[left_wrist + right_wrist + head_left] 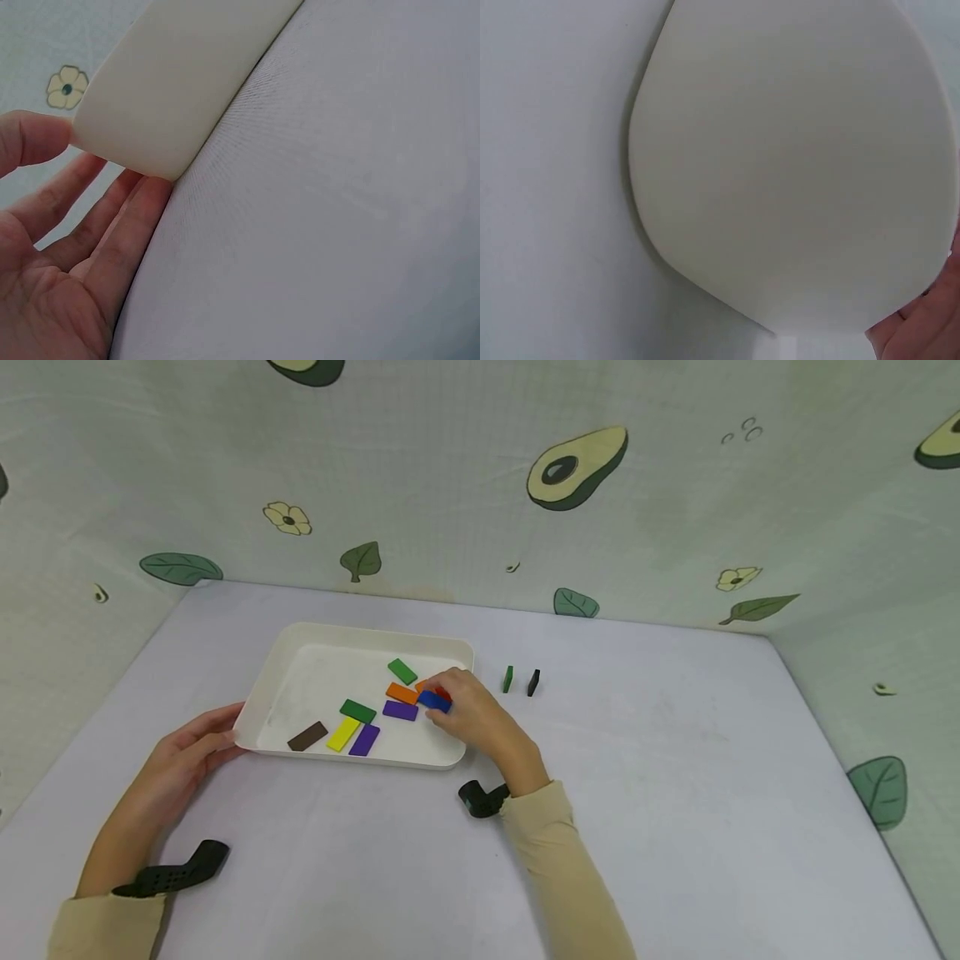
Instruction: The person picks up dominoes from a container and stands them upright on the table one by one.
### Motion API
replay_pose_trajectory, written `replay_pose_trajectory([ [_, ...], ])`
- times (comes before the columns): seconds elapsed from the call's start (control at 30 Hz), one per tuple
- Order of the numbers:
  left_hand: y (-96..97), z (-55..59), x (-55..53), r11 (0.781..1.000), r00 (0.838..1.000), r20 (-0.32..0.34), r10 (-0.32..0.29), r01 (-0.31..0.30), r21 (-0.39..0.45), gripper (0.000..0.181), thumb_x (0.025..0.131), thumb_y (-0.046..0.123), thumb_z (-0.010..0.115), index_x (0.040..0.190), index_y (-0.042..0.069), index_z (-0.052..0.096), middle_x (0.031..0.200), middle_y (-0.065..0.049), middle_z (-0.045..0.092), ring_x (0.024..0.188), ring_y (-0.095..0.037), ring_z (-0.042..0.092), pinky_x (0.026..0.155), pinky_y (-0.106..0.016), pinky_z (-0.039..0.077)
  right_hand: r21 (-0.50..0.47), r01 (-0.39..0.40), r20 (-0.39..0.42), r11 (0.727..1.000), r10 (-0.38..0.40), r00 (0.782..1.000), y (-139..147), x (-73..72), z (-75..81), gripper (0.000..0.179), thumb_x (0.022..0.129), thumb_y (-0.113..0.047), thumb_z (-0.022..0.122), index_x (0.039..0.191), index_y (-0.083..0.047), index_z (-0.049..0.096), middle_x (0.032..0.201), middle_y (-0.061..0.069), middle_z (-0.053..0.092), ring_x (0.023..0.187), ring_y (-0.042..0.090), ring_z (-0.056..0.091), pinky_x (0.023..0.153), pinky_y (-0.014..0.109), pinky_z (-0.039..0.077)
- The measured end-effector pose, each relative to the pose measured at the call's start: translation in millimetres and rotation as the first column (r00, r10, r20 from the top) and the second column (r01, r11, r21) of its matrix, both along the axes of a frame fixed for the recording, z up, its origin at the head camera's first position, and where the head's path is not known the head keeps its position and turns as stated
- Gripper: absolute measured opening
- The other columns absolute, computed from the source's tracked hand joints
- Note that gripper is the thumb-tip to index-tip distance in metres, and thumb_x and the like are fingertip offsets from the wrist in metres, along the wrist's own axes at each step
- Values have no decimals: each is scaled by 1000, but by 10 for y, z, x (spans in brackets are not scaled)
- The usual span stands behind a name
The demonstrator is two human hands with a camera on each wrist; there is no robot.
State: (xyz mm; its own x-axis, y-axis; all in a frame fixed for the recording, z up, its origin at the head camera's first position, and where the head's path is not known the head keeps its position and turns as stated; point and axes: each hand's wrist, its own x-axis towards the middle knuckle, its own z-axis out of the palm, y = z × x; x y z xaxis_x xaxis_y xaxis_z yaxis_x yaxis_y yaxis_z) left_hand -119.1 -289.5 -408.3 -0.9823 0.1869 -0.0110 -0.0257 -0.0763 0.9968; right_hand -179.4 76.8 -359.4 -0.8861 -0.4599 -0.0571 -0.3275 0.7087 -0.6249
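Note:
A shallow white tray (pixel 300 660) holds several flat rectangular blocks of different colours. Over its right part, my right hand (pixel 480 718) pinches a blue block (pixel 435 701) between thumb and fingers. A red block (pixel 443 692) shows just under those fingers; whether it is held too is unclear. Close by lie an orange block (pixel 402 693) and a purple block (pixel 401 710). At the tray's near left corner, my left hand (pixel 183 760) holds the edge, thumb at the rim and fingertips against the outer wall (pixel 172 82). The tray wall hides most of the right hand (pixel 922 330) in the right wrist view.
Right of the tray, a green block (pixel 508 679) and a black block (pixel 533 682) stand on edge on the white table (pixel 675 777). Also in the tray are a brown block (pixel 307 737) and a yellow block (pixel 343 734). A patterned cloth (pixel 450 468) hangs behind.

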Motion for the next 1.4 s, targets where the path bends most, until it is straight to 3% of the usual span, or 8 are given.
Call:
replay_pose_trajectory([
  [0.2, 2, 6, 10, 1000, 1000, -8, 2, -2, 6, 37, 96, 3, 46, 133, 4, 47, 124, 10, 57, 103, -1, 60, 84, -12, 50, 66, -25, -12, 997, 26, 1000, -32, -4, -35, 40, 90, -20, 61, 128, -13, 52, 131, 4, 48, 121, 18, 40, 108, 32, 37],
  [0.47, -14, -20, 3, 999, 999, -30, -26, 27, 47, 36, 96, -1, 44, 131, 7, 51, 124, 10, 58, 103, -1, 60, 84, -12, 50, 166, -42, -124, 985, 63, 990, -98, -18, -102, 40, 90, -17, 61, 129, -12, 52, 127, 7, 50, 120, 22, 42, 107, 34, 36],
  [0.67, -10, -28, 13, 1000, 1000, -13, 4, -4, 9, 35, 96, 2, 46, 130, 9, 52, 124, 12, 57, 103, 0, 60, 83, -11, 50, 236, -28, -190, 971, 74, 979, -131, -5, -123, 41, 90, -16, 60, 129, -12, 52, 122, 5, 52, 115, 20, 45, 103, 34, 37],
  [0.9, -1, -4, 9, 1000, 1000, 1, 15, -15, 2, 36, 96, 3, 47, 132, 7, 49, 124, 12, 57, 103, 0, 60, 83, -11, 50, 236, -11, -227, 972, 66, 972, -138, 8, -135, 39, 89, -12, 61, 128, -11, 54, 117, 5, 54, 113, 21, 47, 95, 33, 39],
  [1.03, -6, -7, 11, 1000, 1000, -9, -7, 7, 22, 36, 96, 2, 45, 132, 7, 49, 125, 11, 57, 103, -1, 59, 84, -12, 50, 226, -4, -222, 974, 55, 973, -138, 16, -143, 39, 89, -10, 61, 127, -12, 55, 118, 5, 55, 113, 21, 48, 95, 32, 39],
  [1.27, 0, -14, 11, 1000, 1000, -9, 7, -6, 8, 35, 96, 2, 46, 130, 9, 52, 123, 12, 57, 103, 0, 59, 83, -11, 50, 203, -11, -225, 979, 57, 973, -126, 14, -141, 37, 88, -9, 61, 125, -12, 56, 116, 4, 56, 110, 20, 50, 97, 32, 38],
  [1.4, -5, -15, 4, 999, 1000, -13, -17, 18, 46, 36, 96, 0, 44, 130, 9, 52, 124, 11, 57, 104, 0, 60, 84, -11, 49, 189, -19, -221, 982, 62, 973, -118, 6, -137, 36, 89, -10, 61, 124, -11, 57, 116, 4, 56, 111, 18, 50, 95, 32, 38],
])
